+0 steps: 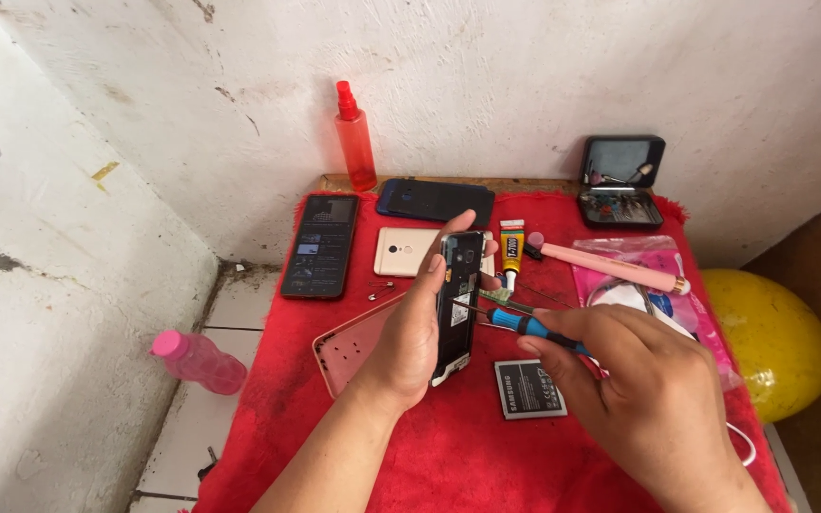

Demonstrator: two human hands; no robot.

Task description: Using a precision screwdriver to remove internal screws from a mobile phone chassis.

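Low on the left of the frame a pink bottle (199,361) lies on the floor tiles beside my desk (486,456), which has a red cloth over it. Near the top left of the cloth a black phone (320,245) lies flat, and behind it, by the wall, stands a red spray bottle (355,138). A pink back cover (346,351) lies just under my left hand (410,328). My left fingers (450,231) are clamped around the open phone (459,302), holding it up on its edge in the middle of the frame, above the cloth, with its inside parts facing right. I think it could slip and fall if I press too hard from the side, because only my fingers hold it up. My right hand (653,404) is in the lower right, and its fingers are closed tight on a blue screwdriver (525,326) whose thin tip touches the inside of the phone. The tip could skid off and scratch the small parts if my hand shakes. A tiny screw could also drop and get lost in the fuzzy red cloth. A flat battery (529,389) lies on the cloth just below the screwdriver. Past it is a glue tube (511,249), then a pink pen-like tool (610,266), and a little open black case (621,180) at the upper right. A yellow ball (776,337) sits off the right edge of the desk.
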